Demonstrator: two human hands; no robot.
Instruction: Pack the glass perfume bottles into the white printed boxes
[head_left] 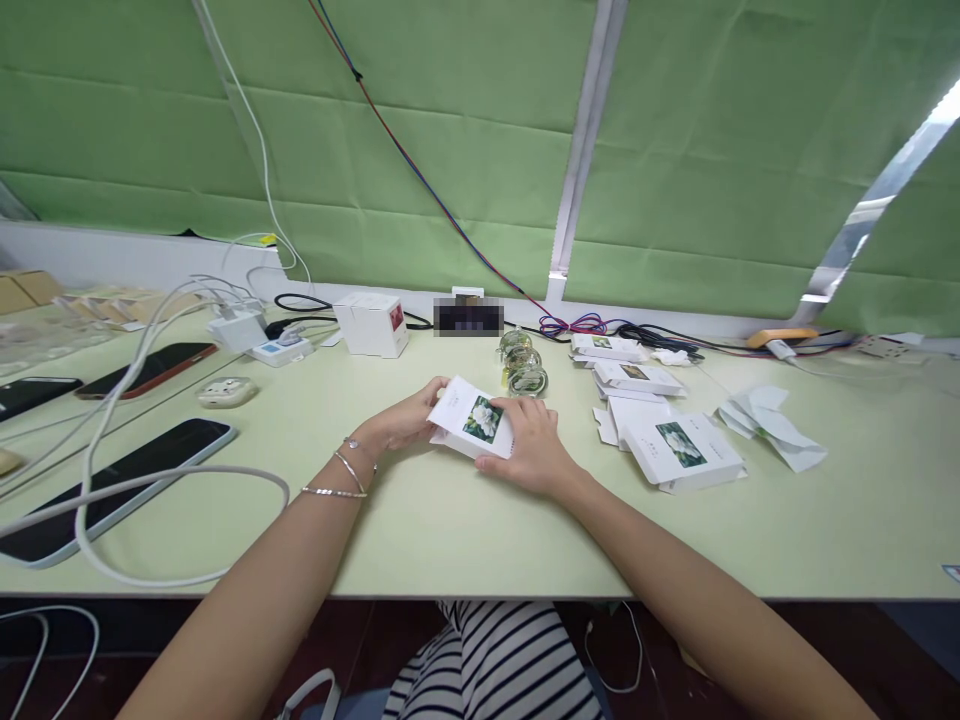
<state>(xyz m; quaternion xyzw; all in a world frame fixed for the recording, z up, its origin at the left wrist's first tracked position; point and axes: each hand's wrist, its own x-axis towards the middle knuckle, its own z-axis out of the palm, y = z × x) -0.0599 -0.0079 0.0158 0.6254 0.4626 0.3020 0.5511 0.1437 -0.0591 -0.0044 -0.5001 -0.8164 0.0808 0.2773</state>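
On the table, a small box sits near centre, between the left hand and right hand. Glass bottles stand just behind it. Stacked boxes lie right, with paper slips further right. Phones lie left.

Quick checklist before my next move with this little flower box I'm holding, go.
1. Both hands on the flower box, left hand and right hand: ok.
2. Box flaps shut: cannot tell.
3. Glass bottles close behind the box, not touched: ok.
4. Matching boxes lying to the right on the table: ok.
5. White cable apart from the left hand: ok.
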